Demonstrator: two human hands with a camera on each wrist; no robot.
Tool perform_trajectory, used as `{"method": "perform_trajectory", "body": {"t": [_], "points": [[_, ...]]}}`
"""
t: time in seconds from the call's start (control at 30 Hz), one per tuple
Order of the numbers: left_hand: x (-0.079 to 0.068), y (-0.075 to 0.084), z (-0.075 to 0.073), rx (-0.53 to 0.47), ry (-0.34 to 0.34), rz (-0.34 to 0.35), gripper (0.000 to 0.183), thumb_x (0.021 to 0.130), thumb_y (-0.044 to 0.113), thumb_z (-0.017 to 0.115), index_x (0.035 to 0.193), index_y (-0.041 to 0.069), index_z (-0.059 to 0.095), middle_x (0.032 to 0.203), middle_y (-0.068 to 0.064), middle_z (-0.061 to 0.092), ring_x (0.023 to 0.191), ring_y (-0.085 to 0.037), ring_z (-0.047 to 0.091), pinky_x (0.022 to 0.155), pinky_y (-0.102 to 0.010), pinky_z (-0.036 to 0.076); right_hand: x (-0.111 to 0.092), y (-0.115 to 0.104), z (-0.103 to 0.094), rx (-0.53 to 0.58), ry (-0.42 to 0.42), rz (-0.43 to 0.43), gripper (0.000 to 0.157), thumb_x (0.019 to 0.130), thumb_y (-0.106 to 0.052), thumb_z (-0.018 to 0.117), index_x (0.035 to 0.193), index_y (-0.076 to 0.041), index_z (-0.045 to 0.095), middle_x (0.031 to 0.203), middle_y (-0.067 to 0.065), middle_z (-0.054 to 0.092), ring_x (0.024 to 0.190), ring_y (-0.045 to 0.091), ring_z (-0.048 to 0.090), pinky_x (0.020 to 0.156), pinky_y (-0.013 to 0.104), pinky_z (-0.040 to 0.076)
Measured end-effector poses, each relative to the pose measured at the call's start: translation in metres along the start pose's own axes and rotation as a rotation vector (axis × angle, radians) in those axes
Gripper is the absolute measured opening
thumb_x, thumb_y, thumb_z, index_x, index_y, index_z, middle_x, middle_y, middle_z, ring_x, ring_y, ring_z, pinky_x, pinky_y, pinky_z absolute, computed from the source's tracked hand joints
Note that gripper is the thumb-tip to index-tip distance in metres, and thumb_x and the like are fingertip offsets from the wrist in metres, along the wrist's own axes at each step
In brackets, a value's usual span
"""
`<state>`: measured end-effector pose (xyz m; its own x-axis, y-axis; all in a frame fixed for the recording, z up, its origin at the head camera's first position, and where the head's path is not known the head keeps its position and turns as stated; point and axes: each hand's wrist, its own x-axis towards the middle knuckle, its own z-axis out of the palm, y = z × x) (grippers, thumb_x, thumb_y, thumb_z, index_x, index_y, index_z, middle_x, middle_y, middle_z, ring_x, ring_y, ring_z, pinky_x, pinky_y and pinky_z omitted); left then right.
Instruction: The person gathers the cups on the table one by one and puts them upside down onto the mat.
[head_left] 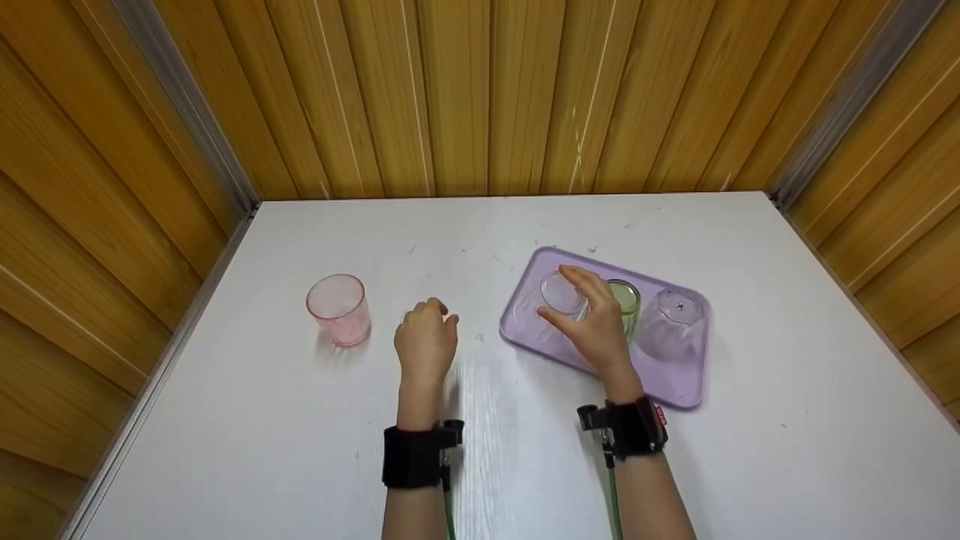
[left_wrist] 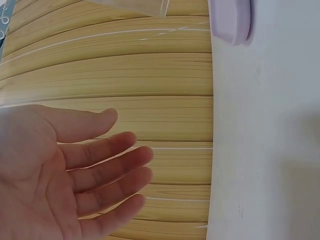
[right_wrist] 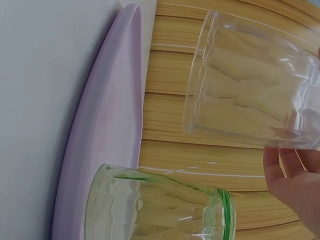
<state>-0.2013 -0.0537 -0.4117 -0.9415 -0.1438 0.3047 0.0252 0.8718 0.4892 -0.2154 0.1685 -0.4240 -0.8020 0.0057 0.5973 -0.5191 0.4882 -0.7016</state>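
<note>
A clear cup is upside down in my right hand. Thumb and fingers grip it near its base, and its rim hangs above the lilac tray. Beside that hand, a green-tinted cup stands inverted on the tray, partly hidden by the hand in the head view. At the tray's right end is another clear cup, bottom up. My left hand hovers over the table with fingers loosely bent and nothing in them; its palm shows in the left wrist view.
On the left of the white table, a pink cup stands with its mouth up. Wood-patterned walls enclose the table at the back and both sides. Each wrist wears a black band with a green cable.
</note>
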Motion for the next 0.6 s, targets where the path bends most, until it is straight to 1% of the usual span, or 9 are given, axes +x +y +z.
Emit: {"method": "perform_trajectory", "body": {"t": [0.13, 0.23, 0.33, 0.43, 0.6], "points": [[0.0, -0.002, 0.0, 0.015, 0.042, 0.013, 0.018, 0.078, 0.018, 0.069, 0.087, 0.002, 0.067, 0.086, -0.015, 0.065, 0.081, -0.031, 0.061, 0.068, -0.041, 0.048, 0.0, 0.001, 0.001, 0.016, -0.002, 0.003, 0.061, 0.065, -0.02, 0.081, 0.119, -0.002, 0.058, 0.12, 0.012, 0.057, 0.114, 0.024, 0.049, 0.092, 0.039, 0.043], [0.0, -0.004, 0.0, 0.017, 0.079, -0.005, 0.019, 0.077, 0.017, 0.07, 0.088, 0.002, 0.067, 0.092, -0.016, 0.063, 0.086, -0.032, 0.058, 0.072, -0.042, 0.046, 0.0, 0.003, 0.001, 0.014, -0.004, 0.003, 0.061, 0.065, -0.019, 0.081, 0.119, -0.002, 0.058, 0.12, 0.012, 0.057, 0.114, 0.026, 0.049, 0.092, 0.04, 0.043], [0.001, -0.008, -0.001, 0.007, 0.109, -0.034, 0.019, 0.077, 0.017, 0.07, 0.088, 0.002, 0.066, 0.096, -0.018, 0.062, 0.091, -0.033, 0.056, 0.076, -0.044, 0.044, -0.001, 0.004, 0.002, -0.007, -0.006, 0.003, 0.062, 0.065, -0.019, 0.081, 0.119, -0.002, 0.058, 0.12, 0.012, 0.057, 0.114, 0.025, 0.049, 0.093, 0.038, 0.042], [0.001, -0.012, -0.003, -0.011, 0.123, -0.053, 0.019, 0.077, 0.016, 0.07, 0.089, 0.002, 0.066, 0.099, -0.018, 0.06, 0.094, -0.034, 0.055, 0.078, -0.044, 0.042, -0.001, 0.004, 0.002, -0.031, -0.011, 0.011, 0.062, 0.065, -0.02, 0.081, 0.119, -0.002, 0.057, 0.121, 0.011, 0.056, 0.114, 0.024, 0.049, 0.092, 0.036, 0.042], [0.002, -0.019, -0.004, -0.031, 0.136, -0.088, 0.019, 0.078, 0.015, 0.069, 0.091, 0.001, 0.065, 0.105, -0.019, 0.057, 0.102, -0.035, 0.05, 0.083, -0.046, 0.039, -0.001, 0.004, 0.002, -0.042, -0.02, 0.024, 0.062, 0.065, -0.018, 0.081, 0.119, -0.001, 0.057, 0.12, 0.011, 0.056, 0.113, 0.024, 0.048, 0.091, 0.037, 0.043]]}}
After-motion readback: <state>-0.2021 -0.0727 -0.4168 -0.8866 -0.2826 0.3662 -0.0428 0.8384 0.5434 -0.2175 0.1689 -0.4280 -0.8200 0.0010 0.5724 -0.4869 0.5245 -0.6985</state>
